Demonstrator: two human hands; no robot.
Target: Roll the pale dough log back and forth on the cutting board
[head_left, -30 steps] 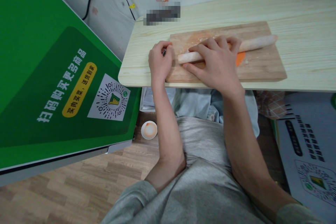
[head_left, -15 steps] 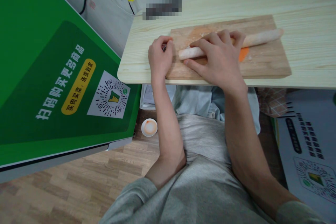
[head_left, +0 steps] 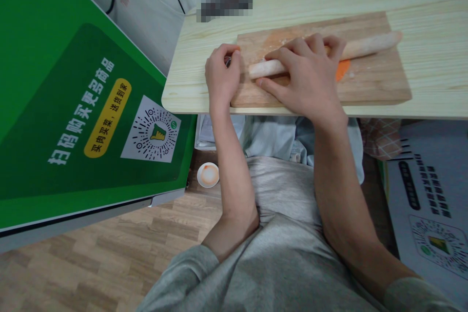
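On a wooden cutting board (head_left: pixel 380 83) lies a pale, floury rolling pin (head_left: pixel 373 45), slanting from near the left side to beyond the right edge. My right hand (head_left: pixel 310 75) is draped over the pin, thumb on its near side and fingers curled over the far side. Beneath pin and hand, part of a flat orange dough sheet (head_left: pixel 342 69) shows; most of it is covered. At the board's left edge, my left hand (head_left: pixel 224 75) is closed, thumb and index finger bent toward each other. A bit of orange shows at its fingertips, but what it pinches is hidden.
The board rests on a light wood table (head_left: pixel 435 58) against a wall. A large green panel (head_left: pixel 40 122) stands close on the left. Below the table are a small white bowl (head_left: pixel 208 175) with orange residue and a white printed panel (head_left: pixel 435 204) at right.
The view has shifted slightly. Both hands and the rolling pin keep nearly the same places on the board.
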